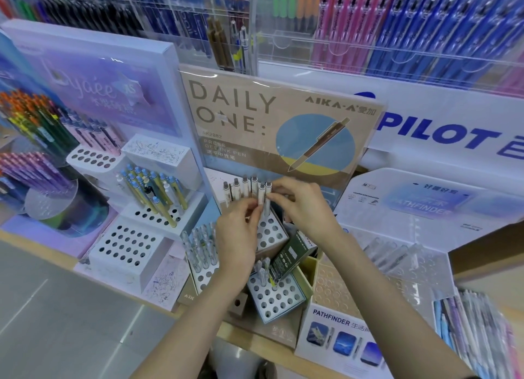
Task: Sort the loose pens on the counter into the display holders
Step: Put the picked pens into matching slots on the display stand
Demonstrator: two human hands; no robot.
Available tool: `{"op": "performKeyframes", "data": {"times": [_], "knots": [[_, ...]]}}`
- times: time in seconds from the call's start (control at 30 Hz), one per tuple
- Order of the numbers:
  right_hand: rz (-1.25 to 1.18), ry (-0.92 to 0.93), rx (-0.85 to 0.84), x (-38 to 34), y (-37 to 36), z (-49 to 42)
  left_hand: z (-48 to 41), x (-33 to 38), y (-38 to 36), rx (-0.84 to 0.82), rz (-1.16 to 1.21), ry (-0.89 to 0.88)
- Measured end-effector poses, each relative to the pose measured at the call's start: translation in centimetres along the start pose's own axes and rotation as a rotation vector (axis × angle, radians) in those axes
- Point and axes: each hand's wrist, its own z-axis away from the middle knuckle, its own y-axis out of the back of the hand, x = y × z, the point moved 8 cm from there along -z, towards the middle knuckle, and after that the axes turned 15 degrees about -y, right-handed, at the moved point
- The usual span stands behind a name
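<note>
A row of white pens (245, 187) stands upright in the tiered white holder (269, 231) with round holes, below the DAILY ONE sign. My left hand (236, 237) pinches one white pen (261, 195) at the row's right end. My right hand (300, 205) pinches the neighbouring white pen (268, 197) from the right. Both pens stand upright over the holder's holes; their lower ends are hidden behind my fingers.
A lower holed holder (275, 296) in front carries a few grey pens and a green box (292, 254). Clear pens (201, 245) fill a holder left of my wrist. Blue-and-yellow pens (153, 191) stand at left. A PATHFINDER display (340, 327) stands at right.
</note>
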Motion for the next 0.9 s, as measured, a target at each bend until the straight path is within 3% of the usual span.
{"op": "performKeyframes", "data": {"times": [0.4, 0.67, 0.8, 0.9], "knots": [[0.026, -0.07, 0.183, 0.2, -0.1, 0.7, 0.2, 0.2, -0.2, 0.027, -0.037, 0.003], [0.013, -0.143, 0.157, -0.2, -0.1, 1.7, 0.9, -0.3, -0.2, -0.025, 0.022, 0.041], [-0.063, -0.257, 0.192, 0.8, 0.9, 4.0, 1.3, 1.1, 1.2, -0.037, 0.111, -0.072], [-0.129, -0.315, 0.251, 1.9, 2.2, 7.7, 2.2, 2.4, 1.4, -0.151, 0.212, -0.157]]}}
